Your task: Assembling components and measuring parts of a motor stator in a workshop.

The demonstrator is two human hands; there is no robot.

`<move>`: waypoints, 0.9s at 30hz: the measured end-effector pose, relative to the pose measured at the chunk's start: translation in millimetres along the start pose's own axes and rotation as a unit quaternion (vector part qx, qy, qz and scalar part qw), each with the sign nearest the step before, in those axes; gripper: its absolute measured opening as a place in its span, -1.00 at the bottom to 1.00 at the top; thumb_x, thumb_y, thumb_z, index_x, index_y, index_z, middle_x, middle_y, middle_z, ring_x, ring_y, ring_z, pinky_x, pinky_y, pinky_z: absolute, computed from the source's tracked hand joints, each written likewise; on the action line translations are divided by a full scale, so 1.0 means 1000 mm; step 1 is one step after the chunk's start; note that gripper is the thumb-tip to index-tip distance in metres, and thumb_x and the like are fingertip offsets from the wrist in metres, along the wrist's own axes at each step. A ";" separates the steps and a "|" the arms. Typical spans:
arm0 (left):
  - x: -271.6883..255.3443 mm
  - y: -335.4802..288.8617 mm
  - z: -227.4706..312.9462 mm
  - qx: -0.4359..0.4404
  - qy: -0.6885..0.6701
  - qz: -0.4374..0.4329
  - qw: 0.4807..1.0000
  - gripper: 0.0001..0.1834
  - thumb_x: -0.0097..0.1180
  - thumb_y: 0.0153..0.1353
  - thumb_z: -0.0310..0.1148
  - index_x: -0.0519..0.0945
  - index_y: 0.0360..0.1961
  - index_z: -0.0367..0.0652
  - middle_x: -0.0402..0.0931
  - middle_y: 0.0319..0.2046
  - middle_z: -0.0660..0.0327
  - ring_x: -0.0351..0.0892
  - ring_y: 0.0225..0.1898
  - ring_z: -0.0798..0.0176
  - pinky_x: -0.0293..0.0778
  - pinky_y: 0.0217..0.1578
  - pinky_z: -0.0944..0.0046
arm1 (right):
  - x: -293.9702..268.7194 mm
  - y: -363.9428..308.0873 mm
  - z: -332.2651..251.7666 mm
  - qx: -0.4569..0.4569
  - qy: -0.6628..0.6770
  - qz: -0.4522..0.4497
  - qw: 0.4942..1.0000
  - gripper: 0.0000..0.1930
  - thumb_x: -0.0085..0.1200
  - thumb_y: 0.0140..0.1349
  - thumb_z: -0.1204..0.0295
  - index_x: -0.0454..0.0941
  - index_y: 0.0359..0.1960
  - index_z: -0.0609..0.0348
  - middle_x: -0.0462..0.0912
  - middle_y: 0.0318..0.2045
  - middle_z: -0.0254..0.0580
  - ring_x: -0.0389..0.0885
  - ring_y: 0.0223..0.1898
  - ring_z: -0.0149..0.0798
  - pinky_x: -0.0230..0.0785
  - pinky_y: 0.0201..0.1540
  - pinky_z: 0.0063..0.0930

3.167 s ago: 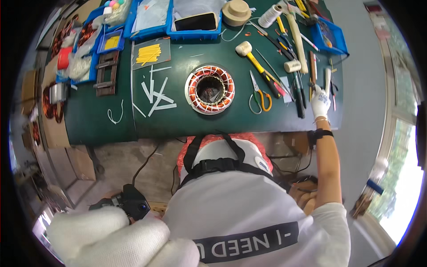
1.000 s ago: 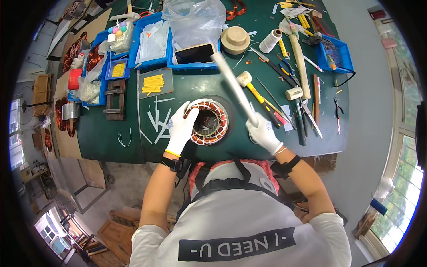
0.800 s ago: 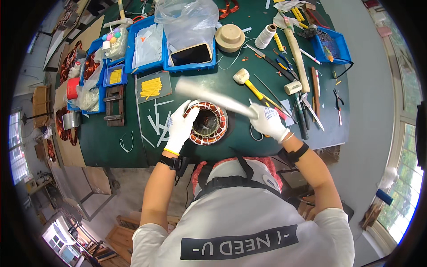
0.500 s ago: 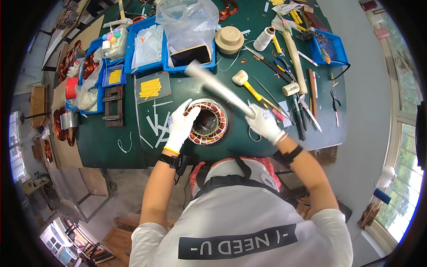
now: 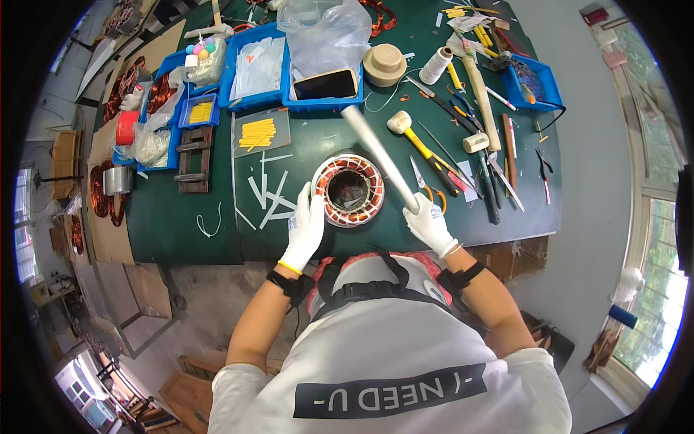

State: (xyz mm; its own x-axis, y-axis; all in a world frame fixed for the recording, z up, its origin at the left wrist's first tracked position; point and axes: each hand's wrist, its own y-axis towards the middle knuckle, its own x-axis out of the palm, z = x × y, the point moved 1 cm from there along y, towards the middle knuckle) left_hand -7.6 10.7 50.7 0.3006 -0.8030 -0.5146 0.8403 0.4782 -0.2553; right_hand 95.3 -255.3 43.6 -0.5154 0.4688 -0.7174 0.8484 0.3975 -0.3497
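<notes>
A motor stator (image 5: 332,166) with copper windings laced in white cord stands on the bench in front of me, its round bore facing up. My gloved left hand (image 5: 305,226) grips it at its left side, thumb and fingers against the outer edge. To the right of the stator, my gloved right hand (image 5: 430,224) is closed around the lower end of a pale round stick (image 5: 381,155). The stick slants up and left, its far end raised and a little blurred. Orange-handled scissors (image 5: 420,176) lie just beyond my right hand.
A yellow-handled mallet (image 5: 399,123), knives and pliers (image 5: 543,165) lie to the right. White strips (image 5: 273,199) and yellow sticks (image 5: 258,133) are on the left. Blue bins (image 5: 238,94), a phone (image 5: 325,85) and a thread spool (image 5: 436,66) stand farther back.
The stick has swung more upright, and my right hand has come nearer the stator. My left hand has slid down from the stator's upper left to its side. The scissors have come into view.
</notes>
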 end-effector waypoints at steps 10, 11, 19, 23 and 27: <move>-0.010 -0.030 -0.039 0.052 -0.131 -0.192 0.971 -0.46 -0.07 0.44 -0.30 0.23 0.35 -0.35 0.43 0.22 -0.17 0.45 0.27 0.00 0.33 0.27 0.16 | 0.045 -0.039 -0.009 0.097 0.159 0.049 0.981 -0.81 0.12 0.24 0.34 0.47 -0.27 0.20 0.60 -0.48 0.11 0.65 -0.39 0.14 0.45 -0.33 -0.11; -0.011 -0.029 -0.039 0.046 -0.122 -0.204 0.970 -0.46 0.01 0.41 -0.29 0.28 0.32 -0.32 0.47 0.19 -0.16 0.51 0.22 -0.01 0.40 0.22 0.14 | 0.045 -0.040 -0.011 0.090 0.144 0.061 0.984 -0.81 0.12 0.25 0.33 0.48 -0.26 0.21 0.60 -0.49 0.10 0.65 -0.41 0.12 0.45 -0.34 -0.14; -0.039 0.004 -0.007 0.278 0.151 -0.074 0.946 -0.10 0.48 -0.06 -0.26 0.33 0.33 -0.17 0.22 0.34 -0.12 0.23 0.35 -0.21 0.27 0.31 -0.05 | 0.025 -0.036 0.012 0.226 0.131 0.183 0.948 -0.66 0.19 0.26 0.17 0.53 -0.21 0.25 0.64 -0.51 -0.08 0.69 -0.42 -0.09 0.47 -0.32 -0.23; -0.042 0.028 0.045 0.396 0.226 -0.150 0.877 -0.18 0.52 -0.18 -0.18 0.51 0.22 0.06 0.17 0.38 -0.14 0.16 0.38 -0.25 0.17 0.35 -0.11 | 0.006 -0.024 0.072 0.240 -0.061 0.261 0.933 -0.58 0.18 0.25 0.09 0.49 -0.07 0.18 0.68 -0.24 0.11 0.68 -0.20 0.14 0.48 -0.13 -0.02; -0.021 0.041 0.036 0.433 0.191 -0.210 0.856 -0.49 0.50 -0.23 -0.13 0.68 -0.18 -0.04 0.12 0.41 -0.17 0.20 0.35 -0.27 0.21 0.30 -0.11 | -0.026 -0.012 0.114 0.227 -0.163 0.234 0.931 -0.56 0.18 0.24 0.07 0.47 0.03 0.04 0.64 -0.16 0.11 0.66 -0.15 0.15 0.49 -0.09 0.00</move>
State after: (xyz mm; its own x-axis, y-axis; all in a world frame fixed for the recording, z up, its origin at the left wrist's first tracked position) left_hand 37.1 34.4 80.8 -0.1395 -0.5859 -0.7983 0.9073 -0.3986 0.1340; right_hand 112.7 -361.8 -2.1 -0.0758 0.2133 -0.9740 0.9727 -0.1990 -0.1193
